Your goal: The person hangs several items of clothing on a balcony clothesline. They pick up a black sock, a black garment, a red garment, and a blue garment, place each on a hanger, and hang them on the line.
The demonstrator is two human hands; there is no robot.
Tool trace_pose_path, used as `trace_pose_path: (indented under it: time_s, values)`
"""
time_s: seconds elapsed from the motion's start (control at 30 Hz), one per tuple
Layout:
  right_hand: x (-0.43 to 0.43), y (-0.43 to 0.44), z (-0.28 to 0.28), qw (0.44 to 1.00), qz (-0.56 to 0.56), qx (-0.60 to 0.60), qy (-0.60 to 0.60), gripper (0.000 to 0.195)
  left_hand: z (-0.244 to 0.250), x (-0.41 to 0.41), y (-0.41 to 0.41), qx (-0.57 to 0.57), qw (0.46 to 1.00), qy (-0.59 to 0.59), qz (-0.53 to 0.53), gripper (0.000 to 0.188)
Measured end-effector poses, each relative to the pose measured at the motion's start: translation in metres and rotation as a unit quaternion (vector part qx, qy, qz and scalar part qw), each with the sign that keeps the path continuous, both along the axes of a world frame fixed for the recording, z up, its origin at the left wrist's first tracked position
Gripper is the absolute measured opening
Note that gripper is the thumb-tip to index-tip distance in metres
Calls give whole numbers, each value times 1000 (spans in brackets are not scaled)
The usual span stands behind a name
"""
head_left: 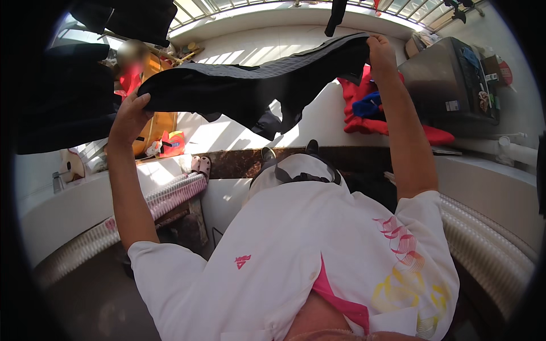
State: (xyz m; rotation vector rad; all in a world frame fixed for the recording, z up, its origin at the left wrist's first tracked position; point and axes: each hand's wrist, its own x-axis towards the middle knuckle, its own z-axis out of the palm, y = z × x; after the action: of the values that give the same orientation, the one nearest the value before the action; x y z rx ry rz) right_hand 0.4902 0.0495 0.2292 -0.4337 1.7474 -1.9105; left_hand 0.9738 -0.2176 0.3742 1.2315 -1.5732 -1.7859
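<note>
A black garment with a grey band along its upper edge (239, 91), possibly trousers, is stretched between my two raised hands. My left hand (130, 111) pinches its left end, thumb on top. At the other end, my right hand (381, 53) grips the top corner and is held higher. The cloth sags in the middle, and its lower part hangs in uneven folds with a gap through which the bright floor shows. Behind my right forearm lies a red cloth (353, 91) with a blue cloth (366, 105) on it.
Dark clothes (68, 98) hang at the left, others overhead. A grey metallic appliance (431, 81) with items on top stands at the right. Pink slippers (201, 165) rest by a ribbed pink-and-white cover (179, 194). A dark marbled threshold (234, 163) crosses before my feet; white pipes (505, 149) run right.
</note>
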Motion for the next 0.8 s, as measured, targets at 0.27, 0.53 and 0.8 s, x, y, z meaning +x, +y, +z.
trace_pose_path:
  time_s: [0.27,0.53,0.8]
  values:
    - [11,-4,15,999,5,-28,-28,25,-87,96,-115,-432,776,-458,42,26]
    - [43,-6,30,998,60,-25,-28,26,-65,54,-69,-102,941,-321,-38,18]
    - [115,22,183,935,238,-263,-10,31,26,97,17,-497,834,-235,40,52]
